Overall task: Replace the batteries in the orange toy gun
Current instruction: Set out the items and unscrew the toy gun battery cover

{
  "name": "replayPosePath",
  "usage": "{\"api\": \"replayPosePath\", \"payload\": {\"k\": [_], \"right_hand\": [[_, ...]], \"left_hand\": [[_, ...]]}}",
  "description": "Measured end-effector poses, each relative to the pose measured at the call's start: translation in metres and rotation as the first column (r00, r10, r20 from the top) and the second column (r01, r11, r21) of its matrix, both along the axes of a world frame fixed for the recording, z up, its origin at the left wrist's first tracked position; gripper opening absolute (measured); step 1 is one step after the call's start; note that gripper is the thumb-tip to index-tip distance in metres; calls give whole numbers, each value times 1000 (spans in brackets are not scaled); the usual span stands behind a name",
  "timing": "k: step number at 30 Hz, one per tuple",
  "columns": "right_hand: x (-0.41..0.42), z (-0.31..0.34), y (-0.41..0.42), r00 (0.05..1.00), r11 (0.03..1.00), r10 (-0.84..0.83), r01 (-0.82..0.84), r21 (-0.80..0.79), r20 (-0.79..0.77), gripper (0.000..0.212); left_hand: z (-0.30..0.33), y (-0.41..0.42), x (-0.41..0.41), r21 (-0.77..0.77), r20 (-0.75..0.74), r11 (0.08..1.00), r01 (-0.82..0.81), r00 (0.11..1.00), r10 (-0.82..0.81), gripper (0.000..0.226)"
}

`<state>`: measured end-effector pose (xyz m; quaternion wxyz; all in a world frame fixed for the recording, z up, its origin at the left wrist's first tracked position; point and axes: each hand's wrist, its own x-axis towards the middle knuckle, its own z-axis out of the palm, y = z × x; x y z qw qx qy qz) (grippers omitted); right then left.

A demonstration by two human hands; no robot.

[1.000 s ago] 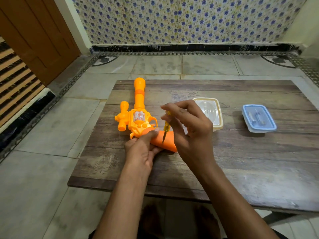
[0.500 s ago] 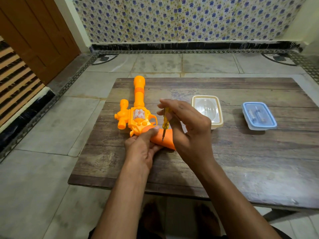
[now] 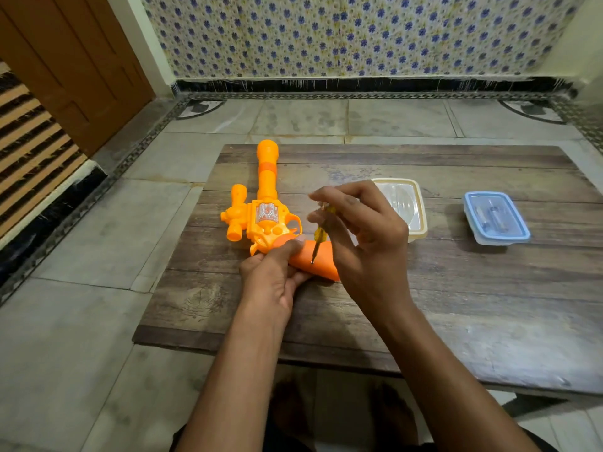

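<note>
Two hands: I have both on the job, and both are busy.
Left hand (image 3: 267, 282): its fingers curl round the grip of the orange toy gun (image 3: 266, 220) and hold it flat on the wooden table (image 3: 456, 305).
Right hand (image 3: 365, 236): its thumb and fingertips pinch the little yellow screwdriver (image 3: 321, 231); the other fingers fan out a bit.
Where the gun is: on its side at the left of the table, barrel pointing away from me.
My step: I think I am undoing the screw on the grip cover.
Doing it well: I should keep the tool straight up, push down softly, and turn slowly so the tip does not slip. My left hand must stop the gun rolling.
How things look: the gun is smooth, shiny plastic with round, bumpy parts. The table is rough, scratched wood.
Boxes: a cream box (image 3: 403, 207) and a blue-lidded box (image 3: 496, 218) sit on the right, both of clear plastic. I cannot tell what is inside them.
</note>
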<state>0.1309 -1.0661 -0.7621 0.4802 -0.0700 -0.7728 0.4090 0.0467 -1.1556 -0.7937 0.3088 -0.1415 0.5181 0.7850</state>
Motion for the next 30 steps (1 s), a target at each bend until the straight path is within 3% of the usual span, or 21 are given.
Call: {"api": "replayPosePath", "payload": {"k": [3,7,13,19,27,30], "right_hand": [[1,-3,3,999,998,54,-54,-30,8,35],[3,-2,2,999,999,34,-34,-18,13,30],[0,-6,1,997,998,60,-59,-10,49,48],[2,-5,-1,996,997,69,-66,-45,64,36],[2,-9,2,989,976,127,-112,-189,73,49],[3,-7,2,991,977,121,-107,-186,61,43]], "left_hand": [[2,0,1,-10,10,1000,-13,1000,13,28],[1,0,0,7,4,1000,-11,1000,11,26],[0,0,0,4,15,1000,-15,1000,15,30],[2,0,0,8,26,1000,-24,999,24,25],[4,1,0,-36,34,999,-20,999,21,37],[4,1,0,-15,41,1000,-21,999,21,41]]}}
